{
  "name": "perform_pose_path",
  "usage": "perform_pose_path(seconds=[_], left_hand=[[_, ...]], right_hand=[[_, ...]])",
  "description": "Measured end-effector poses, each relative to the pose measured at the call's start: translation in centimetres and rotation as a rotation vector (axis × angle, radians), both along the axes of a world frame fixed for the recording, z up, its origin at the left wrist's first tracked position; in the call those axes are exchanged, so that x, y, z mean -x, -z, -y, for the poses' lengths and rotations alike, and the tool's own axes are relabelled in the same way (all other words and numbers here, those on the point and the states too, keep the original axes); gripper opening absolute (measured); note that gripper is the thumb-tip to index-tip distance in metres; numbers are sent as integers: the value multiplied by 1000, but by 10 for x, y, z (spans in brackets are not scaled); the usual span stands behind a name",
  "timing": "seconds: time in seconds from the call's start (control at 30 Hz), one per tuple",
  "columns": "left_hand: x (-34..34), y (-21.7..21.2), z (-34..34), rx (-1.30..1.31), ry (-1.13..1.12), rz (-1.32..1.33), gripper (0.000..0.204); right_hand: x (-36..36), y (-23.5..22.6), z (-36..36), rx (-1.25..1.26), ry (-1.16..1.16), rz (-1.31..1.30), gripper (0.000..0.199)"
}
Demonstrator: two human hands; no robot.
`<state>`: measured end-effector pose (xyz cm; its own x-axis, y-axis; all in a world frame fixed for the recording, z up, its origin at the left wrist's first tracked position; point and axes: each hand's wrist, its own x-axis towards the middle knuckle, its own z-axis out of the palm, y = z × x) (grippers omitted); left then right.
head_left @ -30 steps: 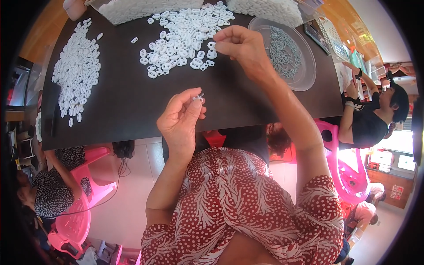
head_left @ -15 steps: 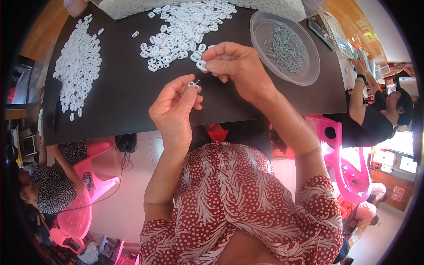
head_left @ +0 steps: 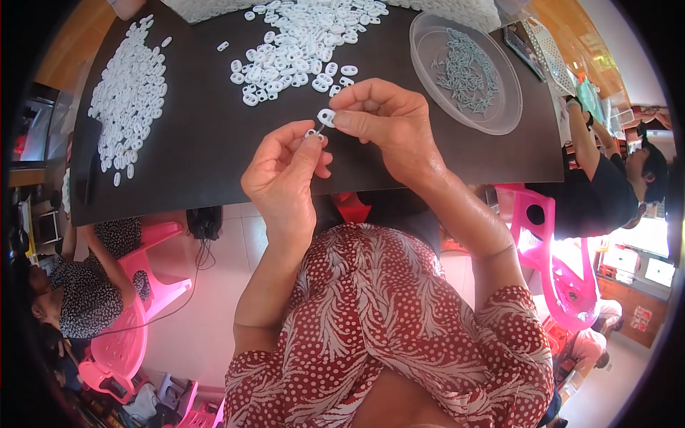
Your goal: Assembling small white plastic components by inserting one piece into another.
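Over the near part of the dark table (head_left: pixel 207 135), my left hand (head_left: pixel 285 167) pinches a small white plastic oval piece (head_left: pixel 311 133) between thumb and fingers. A screw (head_left: pixel 320 129) sticks up from it. My right hand (head_left: pixel 396 128) is closed on a second white oval piece (head_left: pixel 326 116) with holes, held right at the screw's upper end. Whether the screw has entered a hole is too small to tell. Beyond my hands lies a heap of similar white pieces (head_left: pixel 296 53). Right of it, a clear round dish (head_left: pixel 511 107) contains many grey screws (head_left: pixel 467 75).
Another heap of white pieces (head_left: pixel 128 103) covers the table's left side, near a thin black object (head_left: pixel 88 175). A phone (head_left: pixel 524 53) and a perforated white tray (head_left: pixel 546 53) lie at the far right. One person (head_left: pixel 606 178) sits right, another (head_left: pixel 89 299) left on a pink chair (head_left: pixel 135 307).
My right hand has carried its white piece away from the heap, down to the screw in my left hand. My left hand has barely moved.
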<state>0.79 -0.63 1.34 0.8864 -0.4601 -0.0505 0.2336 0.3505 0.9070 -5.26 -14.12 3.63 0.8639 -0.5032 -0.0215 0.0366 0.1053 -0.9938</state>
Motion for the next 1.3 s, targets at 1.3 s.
perform_pose_path(seconds=[1.3], left_hand=[[12,7,4,35,-43,9,17]], right_hand=[[7,17,-19,197,50,54,10]])
